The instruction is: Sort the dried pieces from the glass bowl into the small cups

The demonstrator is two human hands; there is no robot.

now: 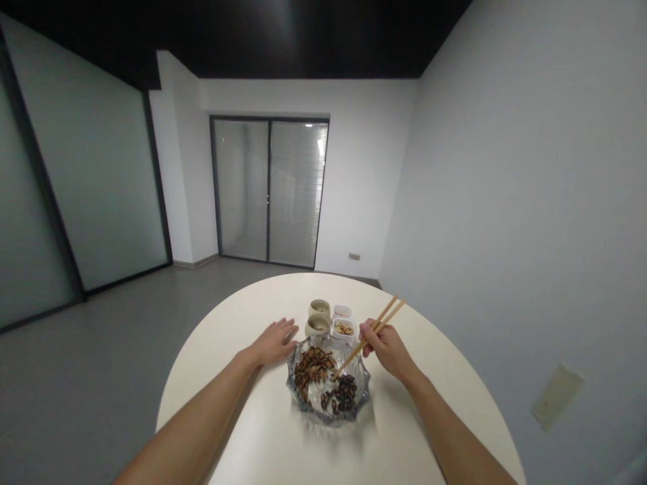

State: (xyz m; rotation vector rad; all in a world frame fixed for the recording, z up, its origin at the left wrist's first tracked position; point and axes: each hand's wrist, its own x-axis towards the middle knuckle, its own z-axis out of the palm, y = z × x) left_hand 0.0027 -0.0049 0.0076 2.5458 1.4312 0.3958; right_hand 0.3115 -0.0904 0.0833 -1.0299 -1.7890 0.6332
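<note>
The right hand (387, 350) is gripping wooden chopsticks (371, 335), tips dipping between brown strips (313, 372) and dark pieces of food (344, 395) in a scalloped glass bowl (328, 419) on the round worktop (237, 397), while the open left hand (274, 341) is resting palm-down just beside the bowl's rim.

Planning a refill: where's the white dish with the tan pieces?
In the head view, the white dish sits just beyond the glass bowl, right of the nearer ceramic cup.

White walls (505, 168), grey floor (101, 364), black ceiling (202, 40), frosted glass panels (85, 168), double doors (269, 192) with blinds (298, 192), round table (263, 296)
</note>
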